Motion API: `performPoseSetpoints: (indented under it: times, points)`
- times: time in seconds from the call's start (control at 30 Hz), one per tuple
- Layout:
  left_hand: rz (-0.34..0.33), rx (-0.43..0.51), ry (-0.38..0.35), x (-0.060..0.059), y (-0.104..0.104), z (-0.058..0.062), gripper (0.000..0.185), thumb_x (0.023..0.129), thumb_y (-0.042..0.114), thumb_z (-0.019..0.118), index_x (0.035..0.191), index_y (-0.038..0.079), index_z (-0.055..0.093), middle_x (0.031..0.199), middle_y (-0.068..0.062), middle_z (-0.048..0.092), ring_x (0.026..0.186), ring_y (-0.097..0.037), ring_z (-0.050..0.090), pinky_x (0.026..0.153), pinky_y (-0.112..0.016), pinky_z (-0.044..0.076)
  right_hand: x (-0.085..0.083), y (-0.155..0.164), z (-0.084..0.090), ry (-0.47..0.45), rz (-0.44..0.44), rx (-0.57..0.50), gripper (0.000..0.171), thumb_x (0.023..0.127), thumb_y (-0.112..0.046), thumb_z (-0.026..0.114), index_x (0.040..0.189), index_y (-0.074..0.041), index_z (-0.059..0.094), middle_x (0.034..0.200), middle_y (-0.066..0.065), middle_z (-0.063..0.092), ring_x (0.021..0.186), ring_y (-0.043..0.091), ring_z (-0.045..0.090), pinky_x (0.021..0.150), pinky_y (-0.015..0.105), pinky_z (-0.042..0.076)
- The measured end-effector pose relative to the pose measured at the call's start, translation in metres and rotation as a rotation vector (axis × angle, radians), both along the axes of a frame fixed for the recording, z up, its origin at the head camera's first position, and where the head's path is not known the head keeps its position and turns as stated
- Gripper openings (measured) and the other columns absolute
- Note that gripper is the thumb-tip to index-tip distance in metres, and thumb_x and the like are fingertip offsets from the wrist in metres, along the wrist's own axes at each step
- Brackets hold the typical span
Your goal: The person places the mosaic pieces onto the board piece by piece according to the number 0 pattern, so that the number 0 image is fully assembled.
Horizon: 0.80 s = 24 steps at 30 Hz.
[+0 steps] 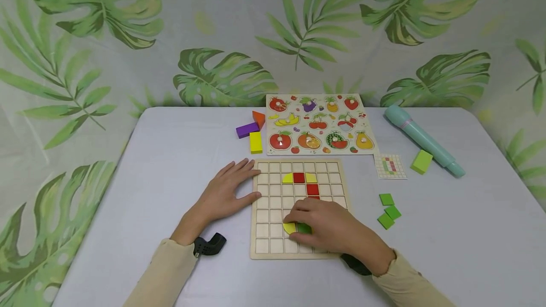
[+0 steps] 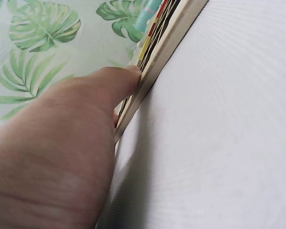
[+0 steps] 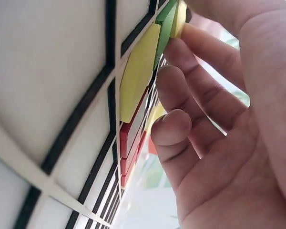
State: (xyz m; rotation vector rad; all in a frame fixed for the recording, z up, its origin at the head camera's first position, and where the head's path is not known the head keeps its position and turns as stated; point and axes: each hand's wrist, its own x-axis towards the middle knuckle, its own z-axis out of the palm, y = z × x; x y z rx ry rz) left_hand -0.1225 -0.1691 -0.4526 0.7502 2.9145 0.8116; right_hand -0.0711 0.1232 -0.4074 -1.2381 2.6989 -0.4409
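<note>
A wooden grid board (image 1: 261, 245) lies flat on the table. My left hand (image 1: 228, 193) rests at its left side, fingers spread, fingertips and thumb at the board's edge; in the left wrist view the thumb (image 2: 119, 81) presses on that edge. My right hand (image 1: 330, 224) is over the lower board, its thumb and index finger pinching a rounded yellow tile (image 1: 289, 228). Right beside that tile sits a green tile (image 1: 304, 228), partly under the hand. Higher up, a red tile (image 1: 299, 177) stands between two rounded yellow tiles, with another red tile (image 1: 313, 189) below. Further tiles are hidden by the hand.
Three loose green tiles (image 1: 386, 199) lie right of the board, below a small pattern card (image 1: 390, 167). A fruit puzzle board (image 1: 320, 129) is behind. Purple (image 1: 247, 130), orange and yellow blocks lie left of it; a light green block (image 1: 422, 162) and teal tube (image 1: 422, 139) lie right.
</note>
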Motion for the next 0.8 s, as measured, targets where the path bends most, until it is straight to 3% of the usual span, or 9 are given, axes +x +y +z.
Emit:
performPoseSetpoints:
  times: [0.37, 0.6, 0.8]
  points:
    - [-0.002, -0.01, 0.001, -0.001, 0.0, 0.0, 0.061, 0.095, 0.05, 0.068, 0.147, 0.019, 0.058, 0.163, -0.003, 0.042, 0.156, -0.021, 0.03, 0.131, -0.043, 0.018, -0.001, 0.002, -0.002, -0.013, 0.053, -0.044, 0.025, 0.095, -0.037, 0.076, 0.119, -0.029, 0.077, 0.109, -0.013, 0.068, 0.104, 0.007, 0.063, 0.085, 0.027, 0.06]
    - [0.001, -0.013, -0.009, 0.0, 0.001, 0.001, 0.062, 0.095, 0.05, 0.068, 0.147, 0.019, 0.058, 0.163, -0.003, 0.042, 0.156, -0.022, 0.03, 0.131, -0.044, 0.018, -0.001, 0.003, -0.002, 0.01, 0.043, -0.032, 0.023, 0.094, -0.037, 0.077, 0.115, -0.026, 0.077, 0.109, -0.012, 0.068, 0.105, 0.008, 0.063, 0.086, 0.029, 0.06]
    - [-0.002, 0.0, 0.001, 0.0, 0.0, 0.0, 0.061, 0.095, 0.05, 0.069, 0.147, 0.019, 0.059, 0.162, -0.004, 0.043, 0.156, -0.022, 0.031, 0.131, -0.044, 0.018, -0.002, 0.011, 0.002, -0.026, 0.017, -0.042, 0.026, 0.093, -0.039, 0.077, 0.116, -0.027, 0.076, 0.111, -0.014, 0.069, 0.105, 0.007, 0.064, 0.091, 0.031, 0.06]
